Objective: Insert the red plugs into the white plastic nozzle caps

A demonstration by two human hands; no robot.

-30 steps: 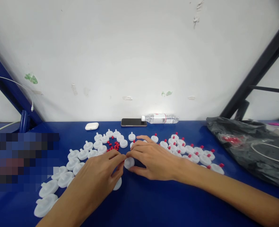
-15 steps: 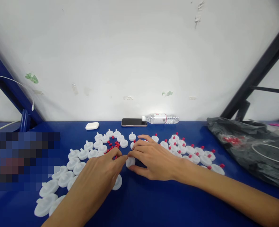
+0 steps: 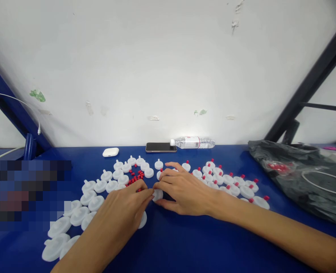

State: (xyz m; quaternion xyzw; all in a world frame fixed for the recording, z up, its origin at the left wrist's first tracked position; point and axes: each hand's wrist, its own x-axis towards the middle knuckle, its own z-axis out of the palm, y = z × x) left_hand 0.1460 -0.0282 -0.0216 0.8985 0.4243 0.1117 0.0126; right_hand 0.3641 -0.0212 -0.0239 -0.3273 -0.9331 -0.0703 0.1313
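My right hand (image 3: 183, 191) grips a white disc-shaped plastic piece (image 3: 158, 195) between thumb and fingers, tilted on its side. Against its left side, the fingertips of my left hand (image 3: 126, 204) are pinched together; whatever they hold is hidden. Another white disc (image 3: 142, 220) lies partly under my left hand. Just beyond that hand is a loose pile of small red caps (image 3: 136, 178). White discs with bare nozzles (image 3: 79, 216) spread over the left side. To the right, several discs (image 3: 227, 179) have red caps on their nozzles.
At the back lie a white earphone case (image 3: 110, 152), a black phone (image 3: 161, 147) and a clear water bottle (image 3: 192, 142) on its side. A dark plastic bag (image 3: 287, 185) with a small bag of red pieces (image 3: 280, 167) covers the right edge. Behind the blue table stands a white wall.
Both hands stay together at the same disc, with only slight finger movement. The whole view has shifted a little.
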